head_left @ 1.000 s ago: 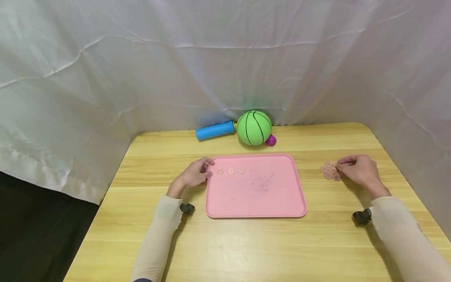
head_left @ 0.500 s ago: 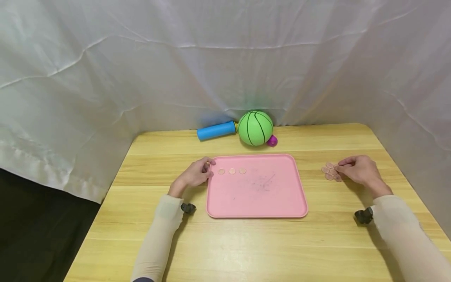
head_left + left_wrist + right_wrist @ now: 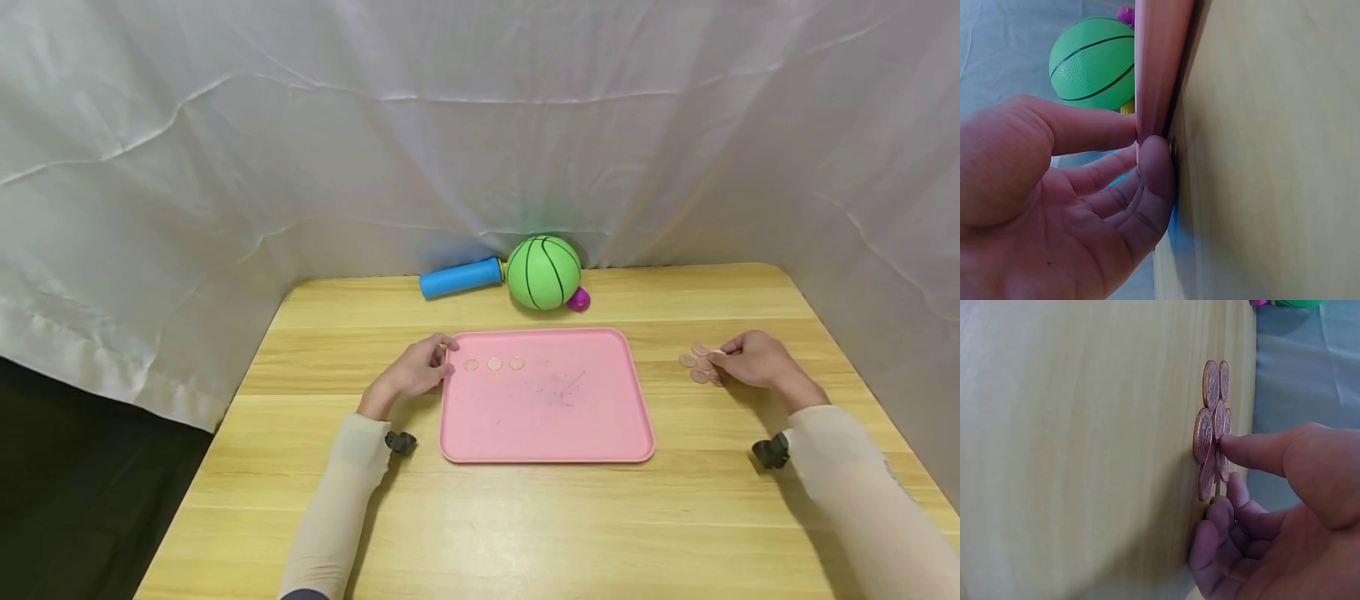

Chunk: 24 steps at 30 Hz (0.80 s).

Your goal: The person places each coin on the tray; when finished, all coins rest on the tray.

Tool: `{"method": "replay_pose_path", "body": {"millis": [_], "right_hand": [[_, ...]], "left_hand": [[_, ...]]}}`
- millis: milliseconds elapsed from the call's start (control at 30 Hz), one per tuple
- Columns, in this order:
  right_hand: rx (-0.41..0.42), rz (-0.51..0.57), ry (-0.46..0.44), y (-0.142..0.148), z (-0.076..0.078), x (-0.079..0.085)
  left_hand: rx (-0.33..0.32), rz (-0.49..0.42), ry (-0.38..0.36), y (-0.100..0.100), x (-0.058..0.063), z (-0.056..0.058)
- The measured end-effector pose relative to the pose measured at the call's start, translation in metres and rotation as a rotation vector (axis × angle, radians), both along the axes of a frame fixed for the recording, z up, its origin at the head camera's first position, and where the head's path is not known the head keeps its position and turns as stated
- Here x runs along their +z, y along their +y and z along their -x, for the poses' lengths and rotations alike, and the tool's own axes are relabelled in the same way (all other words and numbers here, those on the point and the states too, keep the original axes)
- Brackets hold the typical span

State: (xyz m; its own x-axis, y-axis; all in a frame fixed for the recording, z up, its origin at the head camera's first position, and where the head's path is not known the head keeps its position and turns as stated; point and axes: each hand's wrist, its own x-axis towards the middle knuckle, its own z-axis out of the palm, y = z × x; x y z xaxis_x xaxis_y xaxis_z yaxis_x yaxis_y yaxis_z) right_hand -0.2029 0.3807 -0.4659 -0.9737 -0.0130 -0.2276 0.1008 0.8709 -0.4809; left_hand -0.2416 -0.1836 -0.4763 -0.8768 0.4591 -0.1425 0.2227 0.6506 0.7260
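Note:
A pink tray lies on the table, with three copper coins in a row near its upper left corner. My left hand grips the tray's left rim; the left wrist view shows the thumb and fingers on either side of the pink edge. At the right, my right hand is over a cluster of copper coins lying flat on the wood. In the right wrist view, its thumb and fingertips pinch a thin coin seen edge-on, among the other coins.
Behind the tray sit a green ball with black lines, a blue cylinder with a yellow end, and a small purple object. A pale curtain hangs behind the wooden table.
My right hand has shifted slightly left over the coins, and a coin at the cluster's left side has slid a little outward. The left hand and tray stay as they were.

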Motion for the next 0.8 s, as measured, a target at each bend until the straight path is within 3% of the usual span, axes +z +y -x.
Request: {"method": "replay_pose_path", "body": {"millis": [400,800], "right_hand": [[-0.102,0.096,0.059,-0.005,-0.006,-0.006],[-0.150,0.263,0.046,-0.013,0.000,0.003]], "left_hand": [[0.018,0.001,-0.026,0.000,0.000,-0.001],[0.011,-0.008,-0.015,0.000,-0.001,0.000]]}}
